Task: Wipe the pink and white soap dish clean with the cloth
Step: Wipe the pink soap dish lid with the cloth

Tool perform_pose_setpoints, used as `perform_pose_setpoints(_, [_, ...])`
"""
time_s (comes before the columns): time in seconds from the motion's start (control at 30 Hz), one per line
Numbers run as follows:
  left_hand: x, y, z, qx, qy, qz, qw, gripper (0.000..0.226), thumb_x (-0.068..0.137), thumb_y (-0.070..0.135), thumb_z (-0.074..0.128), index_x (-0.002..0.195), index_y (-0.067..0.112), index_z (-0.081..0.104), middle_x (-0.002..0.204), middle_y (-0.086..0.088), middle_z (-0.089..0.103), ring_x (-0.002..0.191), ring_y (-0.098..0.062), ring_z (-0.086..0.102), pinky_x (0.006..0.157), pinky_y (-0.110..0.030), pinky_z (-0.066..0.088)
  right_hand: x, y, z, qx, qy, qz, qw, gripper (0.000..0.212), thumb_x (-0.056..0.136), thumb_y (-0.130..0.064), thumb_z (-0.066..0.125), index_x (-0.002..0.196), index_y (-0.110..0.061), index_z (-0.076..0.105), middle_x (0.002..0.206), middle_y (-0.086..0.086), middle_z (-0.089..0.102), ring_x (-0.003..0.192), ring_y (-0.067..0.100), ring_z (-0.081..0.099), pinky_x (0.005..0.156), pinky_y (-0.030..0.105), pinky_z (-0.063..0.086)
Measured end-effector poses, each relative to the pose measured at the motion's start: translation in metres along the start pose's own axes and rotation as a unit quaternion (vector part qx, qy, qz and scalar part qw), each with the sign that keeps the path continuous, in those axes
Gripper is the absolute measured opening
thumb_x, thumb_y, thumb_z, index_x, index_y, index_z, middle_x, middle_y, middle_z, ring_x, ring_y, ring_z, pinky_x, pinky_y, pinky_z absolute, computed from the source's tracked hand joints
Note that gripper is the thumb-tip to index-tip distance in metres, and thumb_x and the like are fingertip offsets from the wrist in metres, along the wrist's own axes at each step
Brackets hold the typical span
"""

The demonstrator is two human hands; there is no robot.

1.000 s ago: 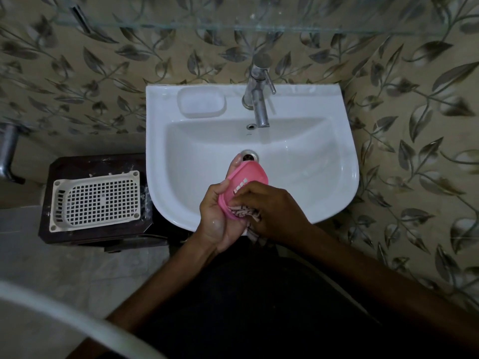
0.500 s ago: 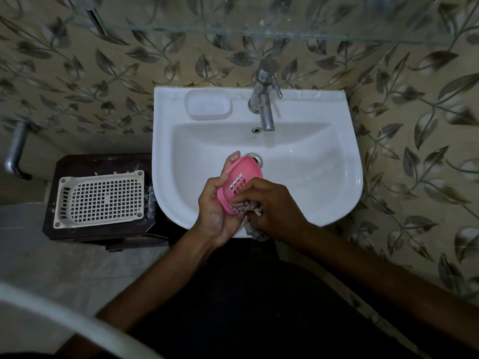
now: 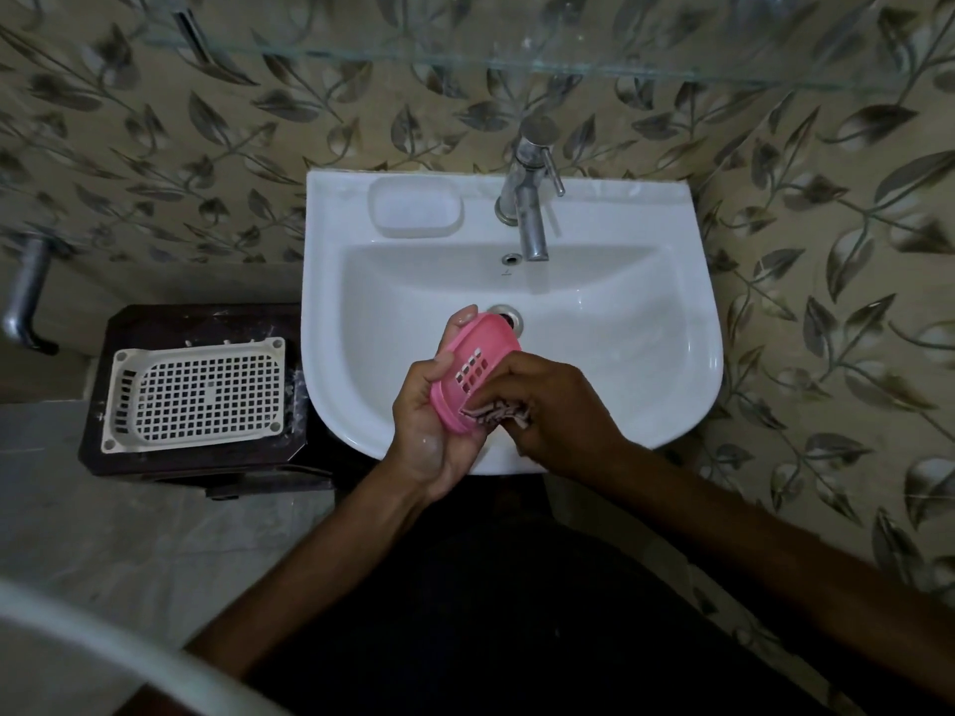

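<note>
Soap dish (image 3: 473,372): centre frame, over sink (image 3: 672,354), tilted | judged light, stiff plastic, slick if wet; grip its long edges | your left hand (image 3: 429,405) closed around it | your right hand (image 3: 555,413) curled, pressing cloth (image 3: 496,413) to its lower end.

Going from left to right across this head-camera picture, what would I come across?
Metal pipe → white mesh tray → left hand → pink soap dish → right hand → leaf-patterned wall.
</note>
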State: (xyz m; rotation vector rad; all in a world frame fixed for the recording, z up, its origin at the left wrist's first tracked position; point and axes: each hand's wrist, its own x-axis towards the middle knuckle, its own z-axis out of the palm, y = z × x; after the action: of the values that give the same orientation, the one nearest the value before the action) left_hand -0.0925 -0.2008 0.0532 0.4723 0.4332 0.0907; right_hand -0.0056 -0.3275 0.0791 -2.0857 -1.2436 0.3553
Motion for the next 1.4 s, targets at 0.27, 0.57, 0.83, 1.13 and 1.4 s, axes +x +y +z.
perform_pose_setpoints(0.27, [0.001, -0.005, 0.004, -0.017, 0.014, -0.012, 1.0, 0.047, 0.092, 0.031, 0.044, 0.134, 0.022, 0.063, 0.124, -0.02, 0.063, 0.104, -0.028, 0.063, 0.092, -0.04, 0.052, -0.001, 0.009, 0.001, 0.013, 0.07, 0.055, 0.996, 0.039, 0.069, -0.003, 0.07, 0.105, -0.017, 0.08, 0.102, 0.003, 0.073, 0.09, 0.024, 0.072, 0.073, 0.042, 0.061])
perform_pose_setpoints(0.57, [0.0, -0.009, 0.002, 0.002, 0.052, -0.006, 0.999, 0.044, 0.092, 0.036, 0.047, 0.127, 0.024, 0.071, 0.122, -0.021, 0.061, 0.107, -0.03, 0.062, 0.093, -0.042, 0.051, -0.003, 0.004, 0.005, -0.004, 0.072, 0.061, 0.996, 0.041, 0.065, 0.001, 0.075, 0.101, -0.017, 0.08, 0.099, 0.005, 0.074, 0.085, 0.025, 0.073, 0.07, 0.042, 0.062])
perform_pose_setpoints(0.83, [-0.002, -0.011, 0.002, -0.002, 0.039, -0.005, 0.999, 0.044, 0.092, 0.034, 0.048, 0.128, 0.023, 0.07, 0.123, -0.02, 0.063, 0.11, -0.03, 0.062, 0.097, -0.042, 0.051, -0.002, 0.007, 0.002, 0.017, 0.087, 0.086, 0.992, 0.04, 0.066, 0.002, 0.072, 0.1, -0.017, 0.081, 0.098, 0.003, 0.075, 0.086, 0.021, 0.072, 0.075, 0.04, 0.062])
perform_pose_setpoints(1.13, [0.001, -0.013, 0.006, -0.021, 0.04, 0.001, 0.999, 0.043, 0.094, 0.034, 0.044, 0.125, 0.024, 0.071, 0.12, -0.021, 0.06, 0.109, -0.031, 0.06, 0.099, -0.042, 0.052, -0.005, -0.001, 0.006, 0.018, 0.089, 0.088, 0.992, 0.043, 0.064, 0.008, 0.079, 0.098, -0.017, 0.081, 0.097, 0.002, 0.076, 0.086, 0.019, 0.073, 0.076, 0.034, 0.062])
perform_pose_setpoints(1.4, [0.001, -0.02, 0.004, -0.007, 0.048, -0.019, 0.999, 0.043, 0.097, 0.033, 0.046, 0.135, 0.023, 0.062, 0.117, -0.017, 0.066, 0.104, -0.027, 0.065, 0.094, -0.04, 0.052, -0.004, -0.002, 0.009, -0.019, 0.076, 0.089, 0.993, 0.038, 0.068, -0.001, 0.078, 0.102, -0.017, 0.079, 0.099, 0.004, 0.076, 0.084, 0.021, 0.074, 0.074, 0.029, 0.06])
